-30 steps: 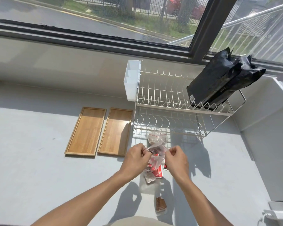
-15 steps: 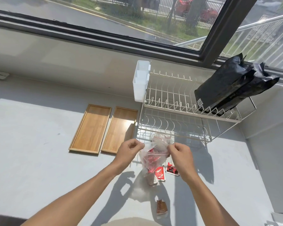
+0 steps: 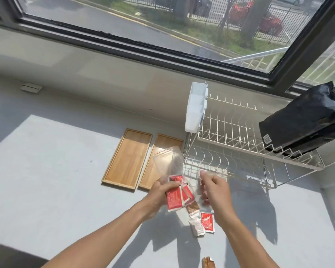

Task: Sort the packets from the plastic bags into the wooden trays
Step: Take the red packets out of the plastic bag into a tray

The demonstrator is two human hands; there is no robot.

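Note:
My left hand [image 3: 160, 194] grips a clear zip bag [image 3: 167, 161] together with red packets [image 3: 174, 200] at its lower end; the bag's open mouth points up over the trays. My right hand [image 3: 214, 190] is beside it with fingers curled, and red shapes show under the fingers; what it holds is unclear. Loose on the counter lie a red packet [image 3: 208, 222], a white packet [image 3: 196, 227] and a brown packet [image 3: 192, 207]. Two wooden trays [image 3: 128, 157] [image 3: 153, 171] lie side by side, both without packets.
A white two-tier dish rack [image 3: 240, 151] with a white cutlery cup [image 3: 195, 107] stands to the right, with black bags [image 3: 306, 118] on its top tier. Another brown packet [image 3: 208, 263] lies at the near edge. A window runs along the back.
The bag went from being held at its mouth between both hands to upended in my left hand. The view shifted left and up. More packets lie on the counter.

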